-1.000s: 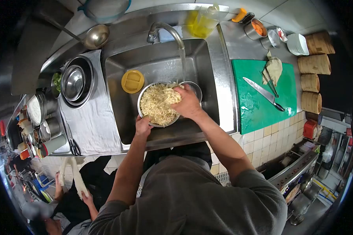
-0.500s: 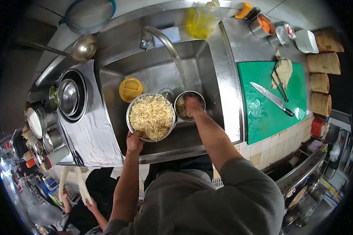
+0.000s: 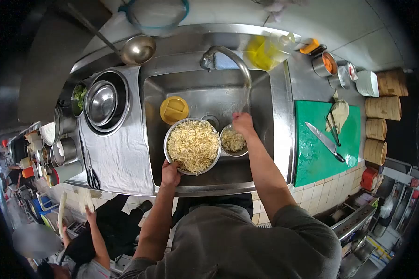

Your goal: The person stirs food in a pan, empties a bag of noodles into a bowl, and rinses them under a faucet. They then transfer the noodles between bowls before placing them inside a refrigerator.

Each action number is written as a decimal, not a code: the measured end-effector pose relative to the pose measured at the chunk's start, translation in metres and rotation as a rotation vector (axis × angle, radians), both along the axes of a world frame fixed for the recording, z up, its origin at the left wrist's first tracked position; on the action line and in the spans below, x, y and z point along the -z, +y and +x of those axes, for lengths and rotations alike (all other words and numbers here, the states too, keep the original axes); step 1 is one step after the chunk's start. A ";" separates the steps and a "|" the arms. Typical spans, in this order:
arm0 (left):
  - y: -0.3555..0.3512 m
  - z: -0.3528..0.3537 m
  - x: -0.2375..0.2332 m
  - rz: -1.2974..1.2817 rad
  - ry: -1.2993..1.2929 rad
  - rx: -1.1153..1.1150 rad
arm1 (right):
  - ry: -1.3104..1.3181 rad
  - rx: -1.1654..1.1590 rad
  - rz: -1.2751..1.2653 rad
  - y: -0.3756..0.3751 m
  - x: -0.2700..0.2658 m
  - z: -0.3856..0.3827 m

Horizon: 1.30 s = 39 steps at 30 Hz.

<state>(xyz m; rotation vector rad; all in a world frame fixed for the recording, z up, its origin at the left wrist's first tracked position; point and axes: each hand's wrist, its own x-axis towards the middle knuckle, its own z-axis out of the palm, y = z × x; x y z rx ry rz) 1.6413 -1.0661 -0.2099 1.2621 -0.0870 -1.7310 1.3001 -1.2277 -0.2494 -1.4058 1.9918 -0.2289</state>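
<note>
Presently, the steel sink (image 3: 205,95) holds the large bowl (image 3: 165,149) of pale shreds (image 3: 193,146), with the small bowl (image 3: 233,156) just beside it on the right. Left hand (image 3: 171,173) fingers clamp the large bowl's near rim. Right hand (image 3: 243,123) sits under the tap (image 3: 223,53) stream at the small bowl's far edge; its finger spread cannot be told

bright, sharp centre; fisheye-warped, dark vignetted edges.

Front of sink (image 3: 266,100): filled by big bowl (image 3: 193,146) and small bowl (image 3: 233,141), side by side.
Back: lid (image 3: 174,109) at left, tap (image 3: 228,53) arching overhead, bare steel between.
Right: open strip beside small bowl.
</note>
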 end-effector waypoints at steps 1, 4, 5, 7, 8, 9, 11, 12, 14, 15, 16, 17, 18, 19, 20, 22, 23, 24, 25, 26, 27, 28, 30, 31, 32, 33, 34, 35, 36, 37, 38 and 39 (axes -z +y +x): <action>0.000 0.000 -0.001 0.048 -0.037 -0.014 | 0.003 -0.013 -0.006 -0.005 -0.003 0.004; 0.002 0.002 -0.004 0.040 -0.037 -0.028 | 0.021 -0.006 -0.158 -0.021 -0.016 0.023; 0.001 0.001 -0.004 0.040 -0.037 -0.030 | 0.074 -0.182 -0.211 -0.033 -0.023 0.035; -0.002 -0.004 -0.010 0.076 -0.061 -0.067 | -0.285 0.221 -0.451 -0.055 -0.059 0.078; 0.000 -0.003 -0.003 0.090 -0.063 -0.071 | -0.461 0.287 -0.545 -0.070 -0.080 0.092; 0.004 0.002 0.010 0.058 -0.078 -0.054 | -0.640 0.358 -0.634 -0.084 -0.100 0.103; 0.006 0.005 0.013 0.034 -0.099 -0.037 | -1.001 0.360 -0.526 -0.107 -0.136 0.115; 0.002 0.000 0.005 0.021 -0.105 -0.034 | -1.004 0.364 -0.520 -0.116 -0.125 0.115; 0.006 0.006 0.011 -0.017 -0.086 0.037 | -1.214 0.561 -0.433 -0.124 -0.099 0.114; 0.005 0.004 0.008 -0.016 -0.087 0.039 | -1.213 0.565 -0.433 -0.120 -0.099 0.108; 0.005 0.002 0.006 0.000 -0.099 0.029 | -1.093 0.580 -0.304 -0.112 -0.098 0.099; 0.004 0.001 0.003 0.013 -0.111 0.019 | -0.971 0.592 -0.181 -0.105 -0.098 0.094; 0.001 0.001 0.005 0.009 -0.110 0.021 | -0.971 0.592 -0.185 -0.097 -0.101 0.094; 0.002 0.002 0.011 0.012 -0.107 0.023 | -0.681 0.315 -0.205 -0.080 -0.107 0.096; 0.005 0.005 0.013 0.023 -0.104 0.033 | -0.386 0.051 -0.213 -0.054 -0.112 0.099; 0.003 0.004 0.012 -0.004 -0.071 0.046 | -0.032 -0.511 -0.005 0.001 -0.150 0.127; 0.003 0.002 0.013 -0.029 -0.038 0.052 | -0.023 -0.711 0.055 0.023 -0.153 0.137; 0.005 0.009 0.026 -0.055 0.033 0.079 | 0.013 -0.735 -0.043 0.050 -0.138 0.149; 0.004 0.003 0.021 -0.052 0.042 0.099 | 0.020 -0.715 -0.037 0.063 -0.132 0.158; 0.000 -0.002 0.010 -0.034 0.034 0.087 | 0.113 -0.720 -0.071 0.070 -0.128 0.166; -0.001 -0.004 0.005 -0.013 0.023 0.074 | 0.203 -0.726 -0.103 0.073 -0.125 0.171; 0.000 0.002 0.011 0.009 -0.015 0.121 | 0.202 -0.711 -0.099 0.074 -0.120 0.172; -0.005 0.002 0.012 -0.037 -0.006 0.184 | 0.063 -0.637 -0.051 0.075 -0.110 0.172; -0.007 0.001 0.012 -0.085 0.006 0.231 | 0.061 -0.626 -0.048 0.076 -0.104 0.169; -0.008 -0.003 0.012 -0.084 0.007 0.240 | 0.041 -0.590 -0.093 0.076 -0.097 0.165; -0.014 -0.015 0.005 -0.067 0.013 0.227 | 0.024 -0.560 -0.141 0.073 -0.087 0.161; -0.017 -0.022 0.003 -0.048 0.019 0.211 | 0.056 -0.517 -0.209 0.069 -0.080 0.158; -0.016 -0.024 0.010 -0.047 0.017 0.209 | 0.054 -0.518 -0.208 0.069 -0.074 0.154; -0.016 -0.025 0.028 -0.095 0.032 0.230 | 0.053 -0.520 -0.218 0.065 -0.083 0.142; -0.022 -0.030 0.031 -0.146 0.048 0.249 | 0.053 -0.524 -0.232 0.061 -0.092 0.131; -0.025 -0.037 0.035 -0.124 -0.022 0.200 | 0.036 -0.490 -0.278 0.060 -0.096 0.125; -0.028 -0.035 0.044 -0.122 -0.021 0.193 | 0.035 -0.497 -0.276 0.059 -0.102 0.120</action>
